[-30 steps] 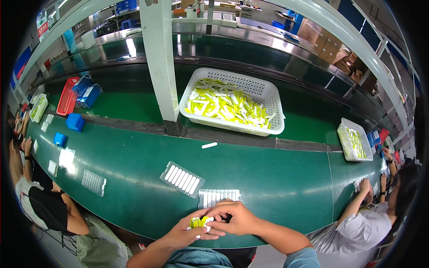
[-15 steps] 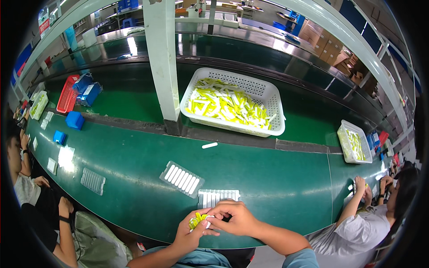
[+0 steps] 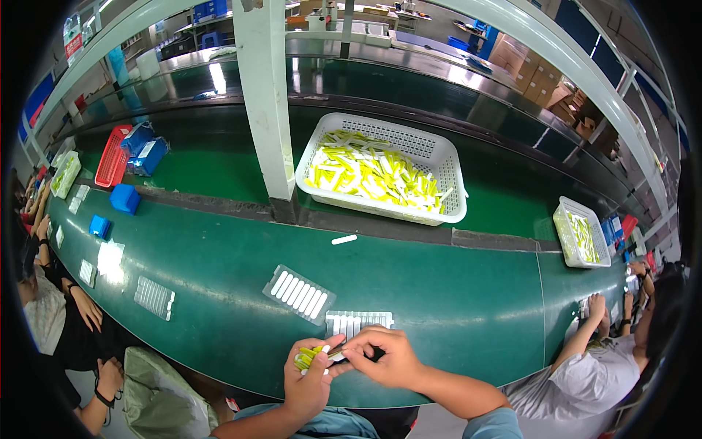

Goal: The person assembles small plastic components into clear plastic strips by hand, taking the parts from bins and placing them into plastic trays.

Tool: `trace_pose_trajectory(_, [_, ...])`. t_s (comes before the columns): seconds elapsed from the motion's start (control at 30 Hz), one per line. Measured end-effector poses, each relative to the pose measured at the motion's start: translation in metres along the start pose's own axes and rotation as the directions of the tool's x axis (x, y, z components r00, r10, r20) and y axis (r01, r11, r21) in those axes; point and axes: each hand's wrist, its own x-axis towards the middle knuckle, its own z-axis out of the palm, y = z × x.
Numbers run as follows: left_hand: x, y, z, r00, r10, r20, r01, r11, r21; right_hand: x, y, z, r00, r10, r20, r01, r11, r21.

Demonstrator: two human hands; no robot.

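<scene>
Beyond the held strips [image 3: 305,359], a post [image 3: 265,110] (white) flanks the basket [image 3: 409,143].

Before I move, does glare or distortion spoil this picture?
Head view: glare whitens a patch at the left of the green table; head view: the table's near edge bows and corners go black; head view: the yellow strips in the left hand are small but distinct.

We see a factory line: green worktop [image 3: 453,307], basket [image 3: 420,144] of strips [image 3: 369,175], co-workers [image 3: 592,377] along it, cartons [image 3: 534,73] behind.
</scene>
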Motion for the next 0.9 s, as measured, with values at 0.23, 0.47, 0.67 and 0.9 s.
trace_pose_trajectory(0.23, [0.004,0.002,-0.012,0.997,-0.060,0.042,0.057,0.997,0.057,0.002,-0.001,-0.003,1.000,0.027,-0.003,-0.027,0.998,0.054])
trace_pose_trajectory(0.47, [0.002,0.014,-0.005,0.994,-0.078,0.073,0.051,0.948,0.316,0.001,0.001,-0.007,0.995,0.010,0.102,-0.012,1.000,0.023])
trace_pose_trajectory(0.67, [0.003,0.016,-0.011,0.970,0.047,0.238,-0.176,0.811,0.558,0.003,-0.002,-0.006,0.988,0.027,0.149,-0.030,0.999,0.014])
trace_pose_trajectory(0.9, [0.001,0.021,-0.008,0.987,-0.098,0.124,0.021,0.858,0.514,0.002,-0.002,-0.007,0.990,0.021,0.138,-0.023,1.000,0.015])
